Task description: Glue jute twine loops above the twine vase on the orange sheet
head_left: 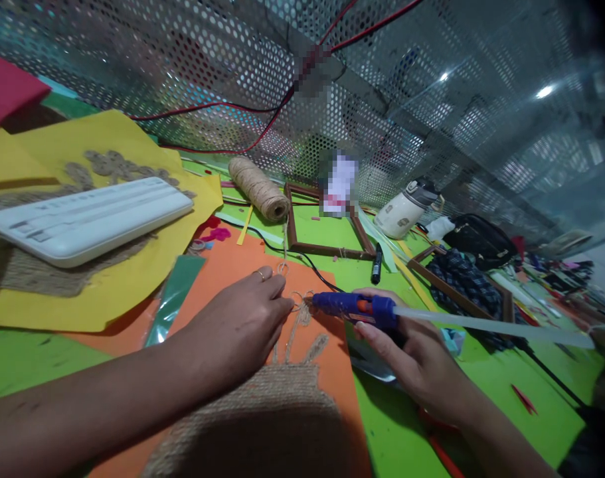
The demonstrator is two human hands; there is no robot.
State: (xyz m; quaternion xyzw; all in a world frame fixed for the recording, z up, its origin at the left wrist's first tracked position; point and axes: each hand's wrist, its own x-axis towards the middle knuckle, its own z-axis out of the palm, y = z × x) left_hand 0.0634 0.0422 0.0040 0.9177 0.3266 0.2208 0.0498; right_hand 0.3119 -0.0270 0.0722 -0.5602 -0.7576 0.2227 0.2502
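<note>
My right hand (419,362) grips a blue hot glue gun (354,305), with a long whitish glue stick (481,323) coming out of its back. The nozzle meets a small flower of looped twine (305,313) on an orange sheet (222,279). Just left of the nozzle, my left hand (247,312), wearing a ring, is closed with its fingertips pinching jute twine (282,271). Its palm side is hidden. Below, a vase-like shape of twine rows (282,392) covers the sheet, partly in shadow, with twine stems rising from it.
A twine spool (259,189) lies behind the sheet, beside a brown frame (332,252) and a black marker (376,264). At left, a white power bank (93,219) rests on yellow paper (182,292) with twine work. A bottle (404,209) and a black bag (481,240) are at right.
</note>
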